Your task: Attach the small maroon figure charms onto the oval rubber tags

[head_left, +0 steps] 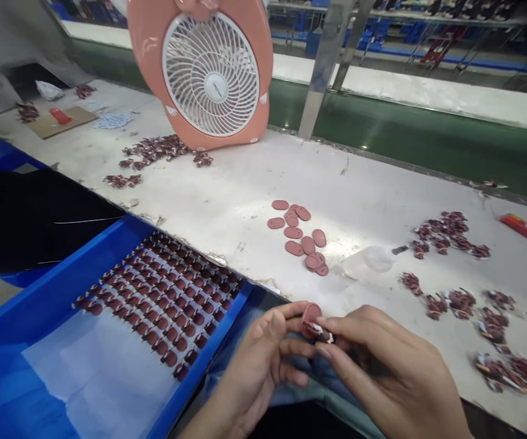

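Note:
Near the table's front edge, my left hand (256, 360) grips a dusky red oval disc (311, 313) between thumb and fingers. My right hand (393, 366) pinches a small dark figurine (325, 335) with white and tan parts, touching the disc's lower side. Whether the two pieces are joined cannot be seen. Just beyond the hands lies a loose group of similar oval discs (318, 238), some overlapping. A translucent squeeze bottle (370, 261) with a dark tip rests on its side next to them. To the right, small brown figurines (462, 303) lie scattered in clusters.
At lower left, a blue tray (121, 241) holds rows of disc-and-figurine pieces (167, 292) on white sheets. A pink fan (263, 73) stands on the table, with more figurines (158, 149) before it. A red tool (526, 231) lies far right. A green conveyor belt (404, 125) runs behind.

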A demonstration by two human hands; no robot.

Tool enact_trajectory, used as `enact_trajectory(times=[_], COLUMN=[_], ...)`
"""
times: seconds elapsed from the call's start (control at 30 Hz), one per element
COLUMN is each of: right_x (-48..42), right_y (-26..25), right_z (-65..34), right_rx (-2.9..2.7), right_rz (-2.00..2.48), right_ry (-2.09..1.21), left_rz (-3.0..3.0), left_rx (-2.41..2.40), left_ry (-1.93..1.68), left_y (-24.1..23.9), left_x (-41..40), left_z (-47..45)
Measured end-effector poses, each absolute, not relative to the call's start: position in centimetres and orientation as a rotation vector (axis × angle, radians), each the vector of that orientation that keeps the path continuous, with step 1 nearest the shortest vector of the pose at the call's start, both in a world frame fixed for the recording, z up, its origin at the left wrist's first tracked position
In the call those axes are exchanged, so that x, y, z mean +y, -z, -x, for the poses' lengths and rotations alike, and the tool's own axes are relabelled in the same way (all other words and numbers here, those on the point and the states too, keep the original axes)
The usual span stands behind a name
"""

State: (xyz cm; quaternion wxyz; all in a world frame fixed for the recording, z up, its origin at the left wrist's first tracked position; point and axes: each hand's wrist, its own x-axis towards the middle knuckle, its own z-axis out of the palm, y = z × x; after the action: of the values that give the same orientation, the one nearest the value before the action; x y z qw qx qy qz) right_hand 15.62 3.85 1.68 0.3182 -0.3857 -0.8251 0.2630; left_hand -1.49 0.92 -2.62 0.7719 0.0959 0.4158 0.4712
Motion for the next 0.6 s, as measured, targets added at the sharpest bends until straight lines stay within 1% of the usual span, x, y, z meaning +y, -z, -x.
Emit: enact_trajectory(times=[0.07,0.13,0.3,0.5,0.6], right_x=[3.6,3.3,3.0,3.8,3.5], right_y=[-0.8,0.1,2.1,1.6,0.8], right_z=[-15.3,-14.9,-13.2,-10.0,-9.5], right_rx=[-2.2,-2.234,-2.217,-2.285,-2.313], right_rz=[1.003,0.949,0.793,0.671,0.698], right_ry=[-0.504,-0.384,-0.215,-0.159,-0.109], left_rz=[-0.226,-0.279,-0.384,-0.34,-0.323], left_rx=[1.065,1.13,1.166,1.183,1.36], left_ry=[-1.177,-1.288,-1.375,-1.394,-1.409], left_y=[1.9,1.1,0.4,1.4,1.9], left_x=[0.7,0.3,-0.1,-0.2,-0.4], left_z=[1.5,1.5,2.2,3.8,5.2])
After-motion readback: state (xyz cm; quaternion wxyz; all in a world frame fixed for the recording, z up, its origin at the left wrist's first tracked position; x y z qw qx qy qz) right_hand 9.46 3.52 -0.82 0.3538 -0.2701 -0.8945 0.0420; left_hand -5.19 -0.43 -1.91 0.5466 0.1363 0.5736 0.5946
